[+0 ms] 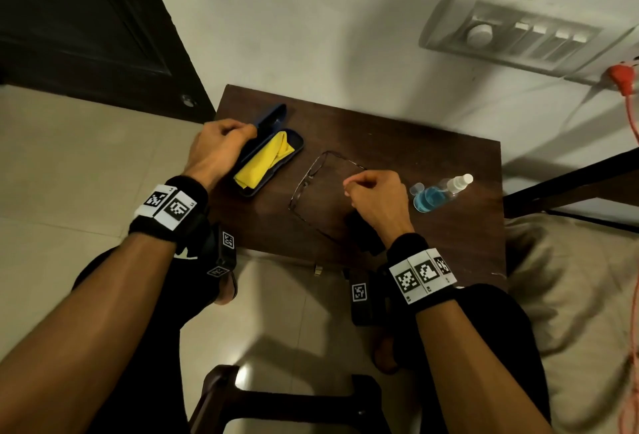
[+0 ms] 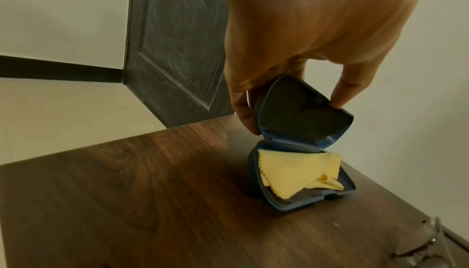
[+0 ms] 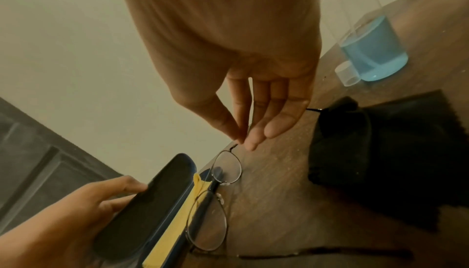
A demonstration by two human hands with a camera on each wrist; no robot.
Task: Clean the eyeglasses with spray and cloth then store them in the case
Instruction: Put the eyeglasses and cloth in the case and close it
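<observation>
The thin-framed eyeglasses [image 1: 313, 170] [image 3: 210, 226] lie on the wooden table [image 1: 415, 143] with their arms unfolded. My right hand [image 1: 349, 186] [image 3: 241, 141] pinches one arm near its hinge between thumb and forefinger. At the table's left end the blue case [image 1: 297, 145] [image 2: 299, 111] stands open, and a folded yellow cloth [image 1: 266, 160] [image 2: 291, 172] fills its base. My left hand [image 1: 247, 131] grips the raised lid by its edges. A black cloth [image 3: 393, 162] lies crumpled beside the glasses, mostly hidden under my right hand in the head view.
A spray bottle [image 1: 439, 191] [image 3: 373, 51] of blue liquid lies to the right with its clear cap [image 1: 416, 188] off beside it. The wall with a switch panel [image 1: 518, 36] backs the table. A dark door [image 1: 86, 18] is at left, bedding [image 1: 570, 278] at right.
</observation>
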